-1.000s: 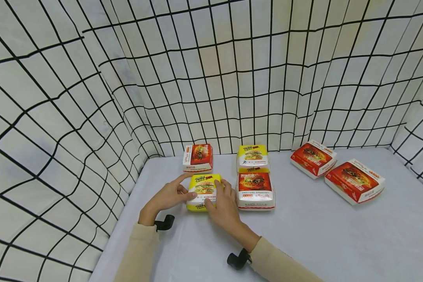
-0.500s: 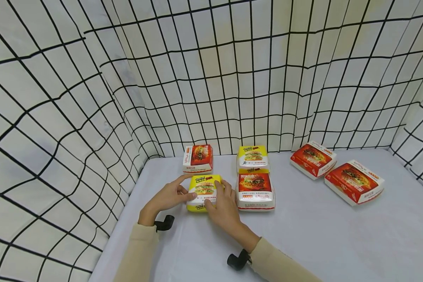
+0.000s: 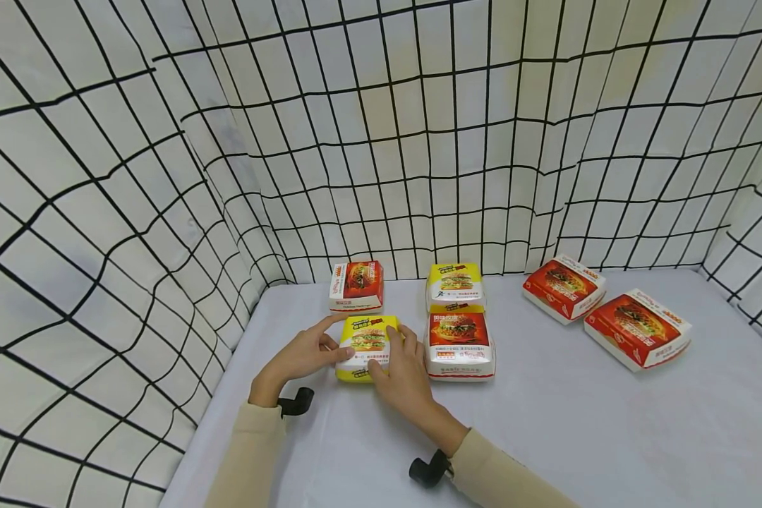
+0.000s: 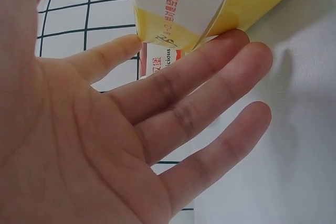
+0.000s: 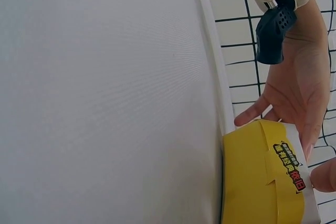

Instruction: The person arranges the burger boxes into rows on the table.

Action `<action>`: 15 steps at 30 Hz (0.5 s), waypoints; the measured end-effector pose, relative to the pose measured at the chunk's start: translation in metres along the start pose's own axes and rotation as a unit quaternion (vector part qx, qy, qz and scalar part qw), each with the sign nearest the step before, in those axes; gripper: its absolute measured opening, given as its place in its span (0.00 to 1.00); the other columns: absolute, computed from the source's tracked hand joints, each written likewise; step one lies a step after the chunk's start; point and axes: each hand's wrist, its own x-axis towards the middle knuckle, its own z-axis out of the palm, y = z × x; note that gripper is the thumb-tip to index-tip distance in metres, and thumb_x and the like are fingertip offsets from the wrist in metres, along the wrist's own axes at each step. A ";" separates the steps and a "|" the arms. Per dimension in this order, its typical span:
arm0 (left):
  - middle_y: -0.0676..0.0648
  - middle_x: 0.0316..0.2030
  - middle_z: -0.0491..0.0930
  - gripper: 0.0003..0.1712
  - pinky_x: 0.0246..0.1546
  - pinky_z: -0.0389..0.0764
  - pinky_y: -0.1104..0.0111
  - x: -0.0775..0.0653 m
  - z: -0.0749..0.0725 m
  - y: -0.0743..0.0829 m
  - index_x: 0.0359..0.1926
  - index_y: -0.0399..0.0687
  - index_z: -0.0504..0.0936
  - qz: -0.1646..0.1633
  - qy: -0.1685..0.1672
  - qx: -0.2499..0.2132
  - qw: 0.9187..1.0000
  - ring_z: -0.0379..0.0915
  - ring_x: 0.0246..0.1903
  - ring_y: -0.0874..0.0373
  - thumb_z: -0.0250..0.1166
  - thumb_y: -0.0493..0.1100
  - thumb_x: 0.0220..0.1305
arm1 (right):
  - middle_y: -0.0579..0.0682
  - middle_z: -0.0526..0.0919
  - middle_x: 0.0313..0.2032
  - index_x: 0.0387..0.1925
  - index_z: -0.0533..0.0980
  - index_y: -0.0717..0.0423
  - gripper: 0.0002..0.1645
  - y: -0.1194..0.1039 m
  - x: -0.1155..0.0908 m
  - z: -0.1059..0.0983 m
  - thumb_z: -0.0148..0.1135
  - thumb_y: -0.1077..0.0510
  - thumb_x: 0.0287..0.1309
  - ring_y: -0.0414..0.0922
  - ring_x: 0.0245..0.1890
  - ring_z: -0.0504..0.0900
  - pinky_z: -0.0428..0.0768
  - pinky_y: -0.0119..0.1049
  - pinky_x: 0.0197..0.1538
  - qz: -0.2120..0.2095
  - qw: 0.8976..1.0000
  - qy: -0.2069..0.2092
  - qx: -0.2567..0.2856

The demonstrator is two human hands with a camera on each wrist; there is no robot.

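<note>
A yellow and white burger box (image 3: 370,335) lies on the white table in front of me, between both hands. My left hand (image 3: 305,351) holds its left side, thumb at the edge and index finger reaching to the far left corner. From the right, my right hand (image 3: 406,377) holds it, with fingers over the top and right side and the thumb near the front edge. In the left wrist view, the fingertips of the left hand (image 4: 152,114) meet a corner of the box (image 4: 184,3). The right wrist view shows the yellow side of the box (image 5: 244,177).
A red burger box (image 3: 357,286) sits just behind. To the right stand a yellow box (image 3: 455,282) and a red and white box (image 3: 460,342) in front of it. Two red boxes (image 3: 565,286) (image 3: 638,328) lie angled further right. Grid-patterned walls (image 3: 387,141) enclose the table.
</note>
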 end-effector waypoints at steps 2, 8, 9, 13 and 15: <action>0.46 0.40 0.84 0.46 0.40 0.77 0.63 0.000 0.000 -0.001 0.77 0.66 0.60 0.000 0.000 0.002 1.000 0.79 0.39 0.55 0.69 0.63 0.63 | 0.62 0.56 0.75 0.74 0.62 0.60 0.42 0.000 0.000 0.000 0.65 0.52 0.63 0.60 0.70 0.60 0.63 0.62 0.71 0.001 1.000 -0.001 0.000; 0.45 0.43 0.85 0.46 0.41 0.78 0.62 0.000 -0.002 -0.001 0.78 0.64 0.60 -0.003 0.001 0.007 1.000 0.79 0.41 0.55 0.69 0.63 0.64 | 0.62 0.56 0.75 0.74 0.62 0.60 0.42 0.000 -0.001 0.000 0.65 0.52 0.63 0.60 0.70 0.59 0.62 0.62 0.71 -0.004 1.000 0.000 -0.002; 0.46 0.43 0.85 0.46 0.41 0.79 0.62 -0.001 -0.002 0.000 0.78 0.64 0.61 -0.004 0.002 0.007 1.000 0.79 0.41 0.54 0.69 0.63 0.64 | 0.62 0.56 0.75 0.74 0.62 0.61 0.42 0.000 -0.001 -0.001 0.65 0.52 0.63 0.60 0.70 0.59 0.62 0.62 0.71 -0.005 1.000 0.000 -0.002; 0.46 0.44 0.85 0.45 0.43 0.80 0.61 -0.001 -0.003 -0.001 0.77 0.66 0.61 -0.007 0.005 0.008 1.000 0.80 0.42 0.54 0.69 0.63 0.64 | 0.61 0.55 0.75 0.75 0.61 0.60 0.44 -0.002 -0.001 -0.002 0.66 0.52 0.63 0.60 0.71 0.58 0.60 0.64 0.72 -0.009 1.000 0.003 -0.004; 0.47 0.44 0.85 0.44 0.44 0.79 0.61 -0.002 -0.005 -0.002 0.77 0.66 0.61 -0.006 0.008 0.006 1.000 0.80 0.41 0.54 0.69 0.62 0.64 | 0.61 0.55 0.76 0.75 0.60 0.60 0.44 -0.004 -0.002 -0.003 0.66 0.51 0.63 0.59 0.72 0.57 0.58 0.64 0.73 -0.010 1.000 0.003 -0.005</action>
